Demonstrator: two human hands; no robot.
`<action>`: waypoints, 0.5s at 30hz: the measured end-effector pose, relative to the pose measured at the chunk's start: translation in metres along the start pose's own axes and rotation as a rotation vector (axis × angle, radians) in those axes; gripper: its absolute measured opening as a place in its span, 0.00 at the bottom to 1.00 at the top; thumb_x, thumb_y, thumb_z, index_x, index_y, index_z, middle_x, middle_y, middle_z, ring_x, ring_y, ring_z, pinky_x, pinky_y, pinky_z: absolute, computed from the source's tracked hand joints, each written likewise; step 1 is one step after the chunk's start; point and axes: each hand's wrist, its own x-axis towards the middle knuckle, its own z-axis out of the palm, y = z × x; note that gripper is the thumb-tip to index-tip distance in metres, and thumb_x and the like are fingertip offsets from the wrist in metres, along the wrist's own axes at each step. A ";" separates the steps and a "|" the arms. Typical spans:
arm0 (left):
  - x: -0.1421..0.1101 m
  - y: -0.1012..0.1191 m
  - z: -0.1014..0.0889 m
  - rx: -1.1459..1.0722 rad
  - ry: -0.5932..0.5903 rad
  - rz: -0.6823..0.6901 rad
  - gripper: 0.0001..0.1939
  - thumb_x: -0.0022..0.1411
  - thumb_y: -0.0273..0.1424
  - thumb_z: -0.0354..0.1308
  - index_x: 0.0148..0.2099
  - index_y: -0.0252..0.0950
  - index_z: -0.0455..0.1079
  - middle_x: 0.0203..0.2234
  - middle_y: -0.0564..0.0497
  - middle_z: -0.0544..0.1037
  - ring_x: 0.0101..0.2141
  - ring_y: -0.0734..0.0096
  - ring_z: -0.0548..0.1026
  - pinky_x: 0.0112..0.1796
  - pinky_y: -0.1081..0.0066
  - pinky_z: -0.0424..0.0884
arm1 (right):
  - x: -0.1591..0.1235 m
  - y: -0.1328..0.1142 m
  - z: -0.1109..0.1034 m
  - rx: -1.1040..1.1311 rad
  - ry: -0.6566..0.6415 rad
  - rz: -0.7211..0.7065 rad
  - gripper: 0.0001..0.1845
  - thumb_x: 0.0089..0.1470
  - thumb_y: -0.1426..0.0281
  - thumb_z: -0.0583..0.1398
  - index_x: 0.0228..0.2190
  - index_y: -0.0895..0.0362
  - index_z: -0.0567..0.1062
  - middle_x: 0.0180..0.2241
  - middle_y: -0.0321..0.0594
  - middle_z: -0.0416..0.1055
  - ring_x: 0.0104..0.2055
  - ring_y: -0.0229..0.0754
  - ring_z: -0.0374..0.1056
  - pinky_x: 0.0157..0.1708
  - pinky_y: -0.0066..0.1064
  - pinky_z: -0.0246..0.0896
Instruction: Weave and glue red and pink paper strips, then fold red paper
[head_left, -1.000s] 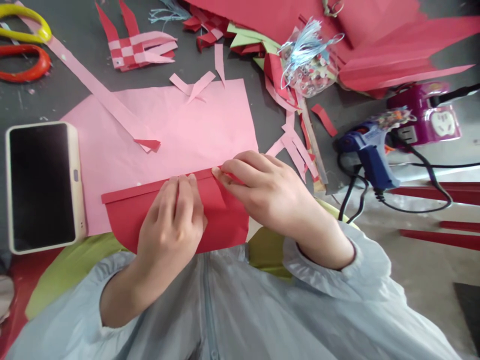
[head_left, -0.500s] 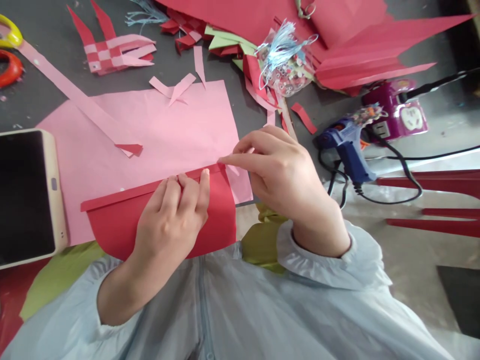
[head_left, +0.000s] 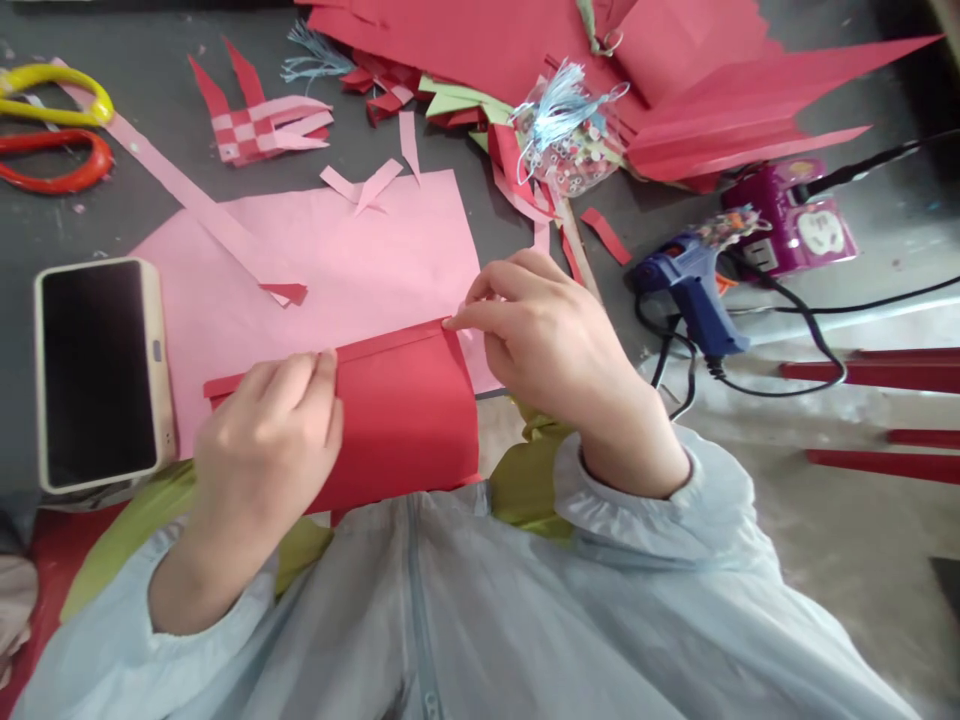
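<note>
A red sheet of paper (head_left: 397, 420) lies in front of me, with a narrow strip folded along its far edge. My left hand (head_left: 262, 440) is on the left part of that fold, its fingers curled together over the edge. At the fold's right end, my right hand (head_left: 536, 340) pinches the corner between thumb and forefinger. Beneath the red sheet is a larger pink sheet of paper (head_left: 360, 250). A long pink paper strip (head_left: 187, 195) with a small red piece at its tip rests across it.
Left of the paper lies a phone (head_left: 97, 370), with scissors (head_left: 56, 125) beyond. A woven paper fish (head_left: 259, 130) and paper scraps (head_left: 367, 185) lie farther back. Red paper (head_left: 465, 50) and a bag of beads (head_left: 574, 150) are behind; a glue gun (head_left: 697, 300) and purple power socket (head_left: 795, 220) stand right.
My left hand has slid left along the fold, and its fingers have drawn together. My right hand stays at the right corner. The view has shifted, showing more of the phone and scissors.
</note>
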 end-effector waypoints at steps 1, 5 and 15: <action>-0.005 -0.007 -0.002 -0.014 -0.026 -0.012 0.14 0.65 0.25 0.53 0.50 0.35 0.75 0.39 0.49 0.83 0.35 0.63 0.78 0.29 0.65 0.69 | 0.000 -0.001 0.000 -0.002 0.001 -0.002 0.20 0.52 0.83 0.52 0.27 0.54 0.80 0.32 0.44 0.74 0.37 0.46 0.63 0.33 0.38 0.59; -0.022 -0.032 -0.007 -0.077 -0.085 -0.096 0.12 0.69 0.28 0.53 0.47 0.37 0.77 0.40 0.50 0.83 0.37 0.61 0.79 0.32 0.63 0.71 | 0.003 -0.007 -0.002 -0.026 -0.016 -0.009 0.14 0.53 0.77 0.54 0.26 0.57 0.80 0.30 0.46 0.73 0.36 0.47 0.62 0.34 0.39 0.57; -0.026 -0.057 -0.011 -0.243 -0.229 -0.267 0.18 0.71 0.36 0.47 0.47 0.43 0.79 0.45 0.50 0.83 0.44 0.60 0.79 0.39 0.64 0.72 | 0.021 -0.021 -0.008 -0.192 -0.171 0.085 0.11 0.55 0.71 0.58 0.26 0.58 0.79 0.30 0.48 0.76 0.34 0.47 0.67 0.31 0.36 0.54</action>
